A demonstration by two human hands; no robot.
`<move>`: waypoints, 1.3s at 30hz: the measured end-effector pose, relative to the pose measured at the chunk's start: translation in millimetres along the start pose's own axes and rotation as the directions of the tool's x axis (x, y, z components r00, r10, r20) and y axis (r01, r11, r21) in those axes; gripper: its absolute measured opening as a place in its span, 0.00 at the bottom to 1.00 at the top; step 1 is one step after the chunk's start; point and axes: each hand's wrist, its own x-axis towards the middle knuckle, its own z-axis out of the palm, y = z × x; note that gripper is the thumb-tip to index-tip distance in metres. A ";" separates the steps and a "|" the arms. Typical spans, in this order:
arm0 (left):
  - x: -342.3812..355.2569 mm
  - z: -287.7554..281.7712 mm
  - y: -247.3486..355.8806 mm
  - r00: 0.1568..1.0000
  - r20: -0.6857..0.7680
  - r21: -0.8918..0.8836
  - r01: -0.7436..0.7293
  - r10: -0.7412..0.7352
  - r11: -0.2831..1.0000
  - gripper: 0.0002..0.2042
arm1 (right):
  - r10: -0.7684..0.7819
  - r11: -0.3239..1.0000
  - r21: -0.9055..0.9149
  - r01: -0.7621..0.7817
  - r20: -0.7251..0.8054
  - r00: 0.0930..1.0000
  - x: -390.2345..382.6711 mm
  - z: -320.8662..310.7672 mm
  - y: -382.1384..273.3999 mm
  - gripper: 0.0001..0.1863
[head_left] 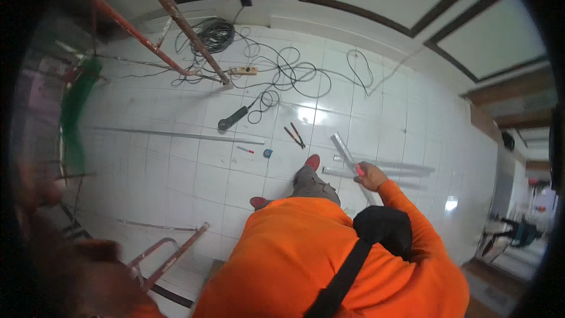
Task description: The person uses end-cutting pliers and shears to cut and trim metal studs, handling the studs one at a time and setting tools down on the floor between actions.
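Note:
My right hand is closed around a silvery metal channel, which slants from near my red shoe back toward my body. A small red thing shows at the same fingers; its kind is unclear. Just beyond and beside that hand, more metal channels lie on the white tiles. My left hand is a dark blur close up at the lower left, its fingers smeared beside the rusty frame. Pliers with red handles, a blue tape measure and a red-and-white marker lie ahead of my feet.
A power tool like an angle grinder lies ahead, its cord running toward a socket strip and coiled cable. One long metal profile crosses the floor at left. Rusty scaffold legs stand far left, another frame near left.

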 end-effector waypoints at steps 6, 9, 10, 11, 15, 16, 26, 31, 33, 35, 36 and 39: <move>78.3 21.3 136.4 0.991 -0.030 -0.292 -0.136 0.133 0.947 0.15 | -0.205 0.978 0.049 0.205 -0.006 0.979 1.1 -118.6 -39.8 0.30; 132.9 30.4 185.6 0.965 -0.080 -0.386 -0.260 0.249 0.885 0.15 | -0.261 0.959 0.097 0.267 -0.074 0.963 -7.5 -114.8 -2.0 0.27; 160.5 44.0 206.5 0.949 -0.114 -0.445 -0.314 0.295 0.839 0.15 | -0.205 0.974 0.075 0.213 -0.104 0.973 -19.8 -131.4 17.3 0.26; 190.5 52.5 224.2 0.924 -0.132 -0.473 -0.377 0.359 0.796 0.15 | -0.139 0.978 0.145 0.153 -0.100 0.985 -23.6 -128.8 22.2 0.26; 275.6 59.5 289.9 0.805 -0.234 -0.506 -0.580 0.546 0.638 0.15 | -0.057 0.968 0.230 0.102 -0.193 0.979 2.8 -146.7 61.3 0.25; 305.4 68.4 315.9 0.743 -0.316 -0.510 -0.658 0.591 0.554 0.15 | 0.011 0.988 0.150 0.022 -0.217 0.976 8.2 -174.3 91.4 0.26; 571.2 130.4 626.8 0.262 -0.629 -0.591 -0.773 0.732 -0.231 0.16 | 0.629 0.535 0.838 -0.105 -0.313 0.712 -27.6 -161.6 88.3 0.21; 582.4 307.7 894.3 -0.164 0.007 -0.688 -0.717 0.986 -0.115 0.17 | 0.947 -0.052 0.982 -0.180 0.106 0.304 47.3 -143.1 112.4 0.19; 498.7 454.8 853.9 -0.469 0.187 -0.667 -0.706 0.863 -0.239 0.27 | 0.958 -0.071 0.992 -0.107 0.098 0.271 52.3 -69.8 53.5 0.20; 513.7 511.8 834.3 -0.475 0.628 -0.590 -0.807 0.616 -0.021 0.30 | 0.950 0.023 0.999 0.025 -0.030 0.311 156.0 -36.5 12.2 0.22; 495.2 470.7 831.7 -0.474 0.513 -0.628 -0.775 0.716 -0.063 0.29 | 0.936 0.012 1.000 0.003 -0.012 0.351 176.5 -20.8 -0.6 0.22; 510.5 405.9 893.1 -0.556 0.437 -0.600 -0.766 0.707 -0.231 0.26 | 0.935 -0.209 0.969 0.133 0.158 0.318 203.6 -61.4 -17.6 0.27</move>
